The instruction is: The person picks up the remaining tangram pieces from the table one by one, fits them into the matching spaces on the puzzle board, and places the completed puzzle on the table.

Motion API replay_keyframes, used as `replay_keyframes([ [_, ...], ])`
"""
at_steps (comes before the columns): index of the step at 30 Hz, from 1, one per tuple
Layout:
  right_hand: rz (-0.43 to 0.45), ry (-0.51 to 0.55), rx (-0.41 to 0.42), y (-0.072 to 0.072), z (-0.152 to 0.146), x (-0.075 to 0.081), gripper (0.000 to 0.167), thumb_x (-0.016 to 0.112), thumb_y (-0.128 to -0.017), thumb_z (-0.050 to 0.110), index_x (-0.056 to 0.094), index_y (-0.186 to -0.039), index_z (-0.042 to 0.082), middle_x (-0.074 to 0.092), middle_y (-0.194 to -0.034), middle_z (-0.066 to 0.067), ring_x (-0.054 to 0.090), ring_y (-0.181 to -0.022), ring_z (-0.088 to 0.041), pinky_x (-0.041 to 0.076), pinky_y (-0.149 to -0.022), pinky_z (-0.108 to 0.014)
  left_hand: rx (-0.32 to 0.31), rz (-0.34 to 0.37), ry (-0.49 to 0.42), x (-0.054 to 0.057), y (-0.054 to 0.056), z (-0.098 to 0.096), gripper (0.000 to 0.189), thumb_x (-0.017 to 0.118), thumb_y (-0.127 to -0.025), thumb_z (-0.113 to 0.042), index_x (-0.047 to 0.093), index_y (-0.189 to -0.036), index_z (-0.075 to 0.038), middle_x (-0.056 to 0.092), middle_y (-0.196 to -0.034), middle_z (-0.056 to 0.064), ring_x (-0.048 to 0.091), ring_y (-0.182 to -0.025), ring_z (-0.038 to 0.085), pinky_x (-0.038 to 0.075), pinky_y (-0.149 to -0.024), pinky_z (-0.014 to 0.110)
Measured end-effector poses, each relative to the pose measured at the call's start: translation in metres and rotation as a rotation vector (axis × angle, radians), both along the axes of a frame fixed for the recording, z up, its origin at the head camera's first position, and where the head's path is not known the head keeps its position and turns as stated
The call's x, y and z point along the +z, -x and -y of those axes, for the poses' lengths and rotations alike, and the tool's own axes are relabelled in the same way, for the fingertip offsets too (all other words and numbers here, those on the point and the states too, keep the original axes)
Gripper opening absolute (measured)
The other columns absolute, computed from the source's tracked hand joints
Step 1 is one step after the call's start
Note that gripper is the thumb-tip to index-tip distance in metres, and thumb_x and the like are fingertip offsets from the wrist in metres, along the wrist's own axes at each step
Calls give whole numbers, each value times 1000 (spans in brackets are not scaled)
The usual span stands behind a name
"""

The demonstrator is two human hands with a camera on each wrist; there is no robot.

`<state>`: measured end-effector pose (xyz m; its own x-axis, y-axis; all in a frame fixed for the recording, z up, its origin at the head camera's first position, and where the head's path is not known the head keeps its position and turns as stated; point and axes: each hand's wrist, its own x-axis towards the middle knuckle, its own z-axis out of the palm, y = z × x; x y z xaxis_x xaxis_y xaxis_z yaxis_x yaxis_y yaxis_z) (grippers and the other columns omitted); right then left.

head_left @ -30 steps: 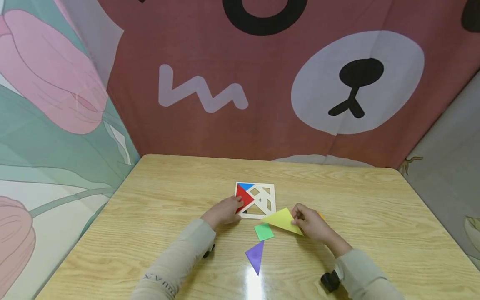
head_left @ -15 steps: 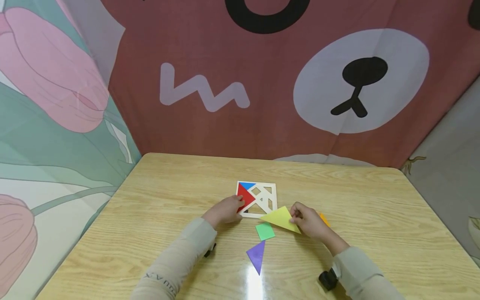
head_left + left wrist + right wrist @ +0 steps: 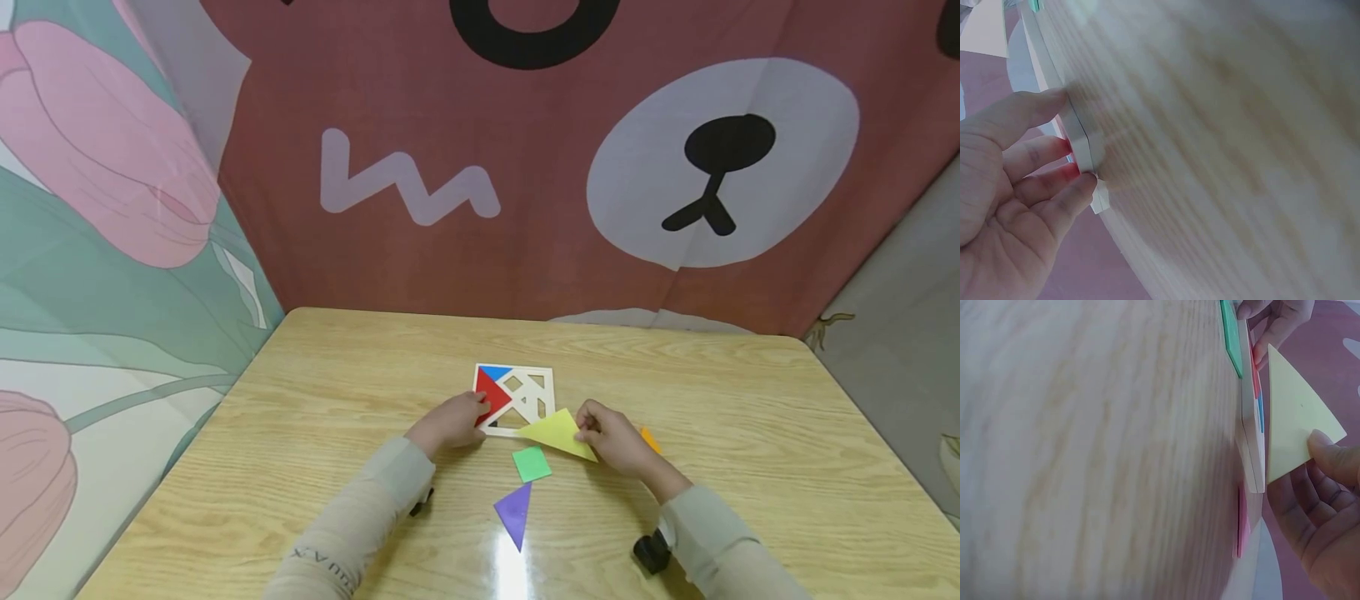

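In the head view a pale tangram board [image 3: 547, 387] lies on the table, with a red triangle [image 3: 491, 398] and a blue triangle [image 3: 495, 372] in its left side and several cut-outs showing bare. My left hand [image 3: 452, 421] holds the board's near-left corner, its fingertips on the red triangle and its thumb on the near edge. With thumb and fingers my right hand [image 3: 615, 437] pinches a large yellow triangle [image 3: 557, 432] by its right part. The yellow piece is tilted over the board's near-right corner; in the right wrist view it stands apart from the table.
Nearer than the board lie a green square [image 3: 532, 464] and a purple triangle [image 3: 516, 514]. An orange piece [image 3: 650, 439] shows partly behind the right hand. A pink piece [image 3: 1242, 522] lies by the board in the right wrist view. Printed cloth [image 3: 450, 275] hangs behind the table.
My right hand has moved slightly left with the yellow triangle, uncovering more of the orange piece. The left hand stays on the board's corner.
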<state>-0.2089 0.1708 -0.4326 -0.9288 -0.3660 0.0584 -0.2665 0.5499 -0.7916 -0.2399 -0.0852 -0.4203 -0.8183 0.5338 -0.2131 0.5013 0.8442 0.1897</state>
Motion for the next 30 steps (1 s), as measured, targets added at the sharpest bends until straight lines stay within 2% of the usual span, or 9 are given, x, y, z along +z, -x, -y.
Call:
replay_keyframes([
  [12,-3,-5,-1,6,4,-7,14,56,-81,0,43,-79,6,45,-70,-3,41,-63,-16,37,-48,-22,-29,-31,-12,0,-1,1,49,57,-81,-19,45,-125,-1,38,-130,13,34,-119,27,28,-98,32],
  [23,-5,-9,-39,11,11,-7,14,57,-80,0,45,-78,6,47,-70,-2,42,-63,-15,37,-48,-22,-26,-43,10,-3,0,1,49,57,-81,-20,45,-125,-2,39,-130,13,36,-118,26,29,-98,32],
  [30,-3,-12,-34,12,14,-6,15,57,-80,1,43,-78,8,47,-69,-2,42,-62,-15,37,-47,-22,-33,-51,13,-3,1,1,49,57,-80,-19,46,-124,-2,40,-129,13,37,-117,26,29,-97,31],
])
